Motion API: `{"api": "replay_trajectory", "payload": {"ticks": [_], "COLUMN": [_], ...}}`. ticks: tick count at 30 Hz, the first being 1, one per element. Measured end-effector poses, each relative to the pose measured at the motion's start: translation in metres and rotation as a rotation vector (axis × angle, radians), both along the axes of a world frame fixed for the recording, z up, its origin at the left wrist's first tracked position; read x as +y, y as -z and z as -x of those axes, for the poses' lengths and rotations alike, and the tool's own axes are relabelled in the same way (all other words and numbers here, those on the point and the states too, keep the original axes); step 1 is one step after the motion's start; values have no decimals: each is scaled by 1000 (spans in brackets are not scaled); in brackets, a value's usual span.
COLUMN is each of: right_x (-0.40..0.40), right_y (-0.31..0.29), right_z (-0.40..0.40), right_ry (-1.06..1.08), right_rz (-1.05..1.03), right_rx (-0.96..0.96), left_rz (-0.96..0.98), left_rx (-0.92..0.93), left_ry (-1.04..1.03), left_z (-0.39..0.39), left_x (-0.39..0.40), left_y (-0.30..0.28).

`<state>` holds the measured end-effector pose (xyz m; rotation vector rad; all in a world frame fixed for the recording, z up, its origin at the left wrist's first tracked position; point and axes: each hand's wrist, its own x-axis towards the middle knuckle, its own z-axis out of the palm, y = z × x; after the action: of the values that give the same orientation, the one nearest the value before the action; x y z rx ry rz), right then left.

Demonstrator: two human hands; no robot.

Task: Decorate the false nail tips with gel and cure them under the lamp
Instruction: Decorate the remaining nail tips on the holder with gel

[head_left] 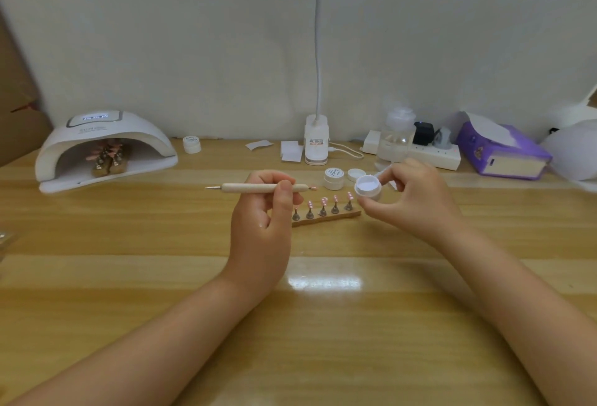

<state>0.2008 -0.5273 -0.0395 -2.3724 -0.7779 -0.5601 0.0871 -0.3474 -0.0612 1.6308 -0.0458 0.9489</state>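
1. The left hand pinches a pale wooden dotting tool, held level above the light wooden table
2. The right hand holds a small open white gel jar tilted toward the camera
3. Below both, a wooden strip holder carries five pink false nail tips on metal stands
4. At far left a white arched curing lamp shelters another holder with pink tips
5. A closed white jar and a loose white lid sit just behind
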Motion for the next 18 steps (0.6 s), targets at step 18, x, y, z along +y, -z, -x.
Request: {"api": "replay_trajectory", "payload": {"ticks": [18], "right_x": [35], "right_y": [-2], "right_z": [40], "right_ry": [-171], "right_rz": [96], "right_rx": [-170], "left_rz": [-214], "left_rx": [106], "left_ry": [-64], "left_z": [5], "left_x": [-6], "left_y": [-2]}}
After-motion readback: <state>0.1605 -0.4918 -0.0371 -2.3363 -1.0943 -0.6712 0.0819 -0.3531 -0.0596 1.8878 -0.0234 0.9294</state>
